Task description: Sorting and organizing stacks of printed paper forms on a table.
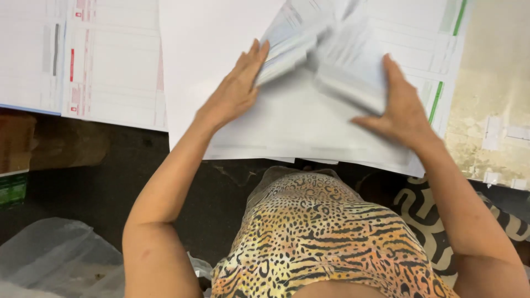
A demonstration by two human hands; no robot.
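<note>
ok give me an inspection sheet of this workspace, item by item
surface: worn beige table, tape scraps near its right edge, mostly under paper
job's things: blurred bundle of folded sheets between both hands, on big white sheets
clutter: printed forms at left; clear plastic bag lower left
grips: left hand flat against the bundle's left side; right hand grips its right side
cables: nothing seen
surroundings: dark floor, cardboard box at left, patterned cloth lower right

Head-worn view, steeply down, close above worktable (497, 110)
</note>
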